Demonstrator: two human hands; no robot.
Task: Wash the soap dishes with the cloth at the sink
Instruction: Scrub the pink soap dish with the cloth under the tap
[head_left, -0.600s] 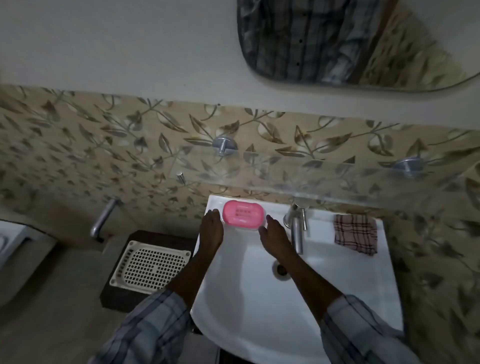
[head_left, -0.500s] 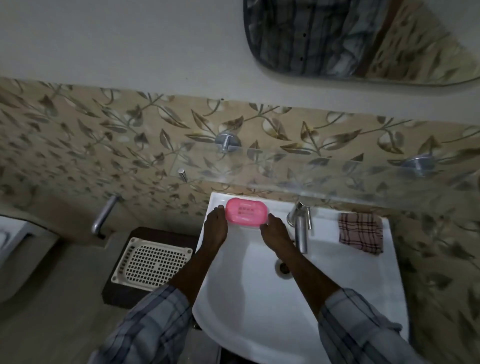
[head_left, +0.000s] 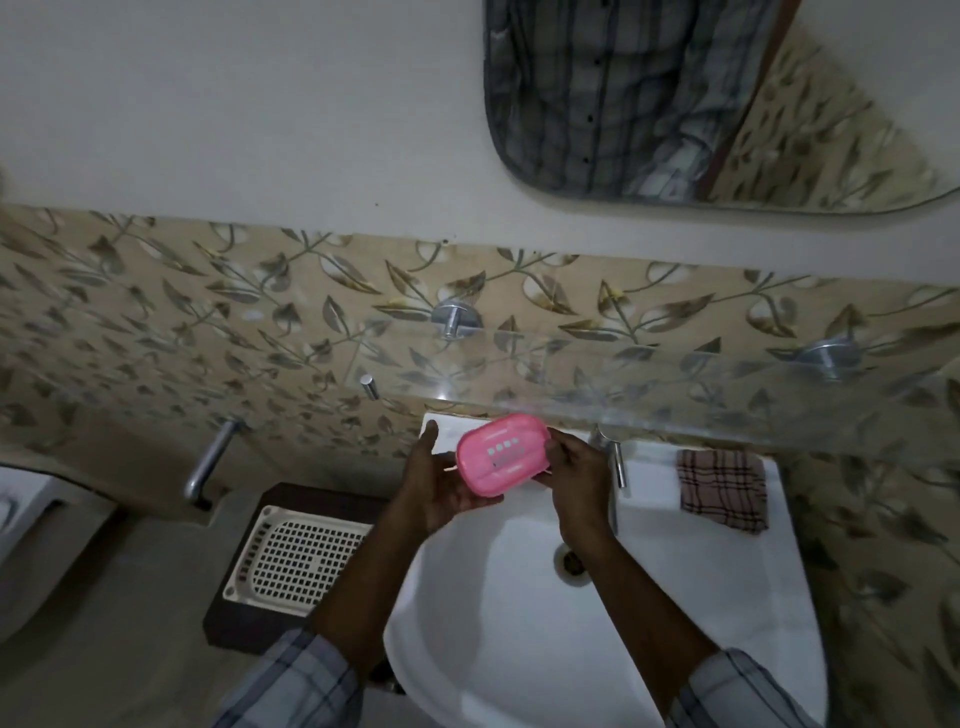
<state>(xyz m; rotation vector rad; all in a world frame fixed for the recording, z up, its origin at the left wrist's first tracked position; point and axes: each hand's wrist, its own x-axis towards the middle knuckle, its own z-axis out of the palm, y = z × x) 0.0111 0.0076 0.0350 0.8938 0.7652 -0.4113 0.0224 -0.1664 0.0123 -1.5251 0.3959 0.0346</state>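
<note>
A pink oval soap dish (head_left: 502, 453) is lifted off the back ledge of the white sink (head_left: 519, 634) and tilted toward me. My left hand (head_left: 441, 488) cups it from below and the left. My right hand (head_left: 574, 480) grips its right end. A brown checked cloth (head_left: 723, 490) lies folded on the sink's right ledge, untouched. The chrome tap (head_left: 615, 460) stands behind my right hand, partly hidden. The drain (head_left: 571, 564) shows in the basin beside my right wrist.
A glass shelf (head_left: 675, 395) on chrome brackets juts out just above the sink's back edge. A white perforated tray (head_left: 301, 558) rests on a dark stand left of the sink. A chrome wall tap (head_left: 208, 462) sticks out at the left. A mirror (head_left: 701, 104) hangs above.
Both hands closed on the pink soap dish and lifted it off the back ledge, tilting it toward me over the basin. The camera moved closer.
</note>
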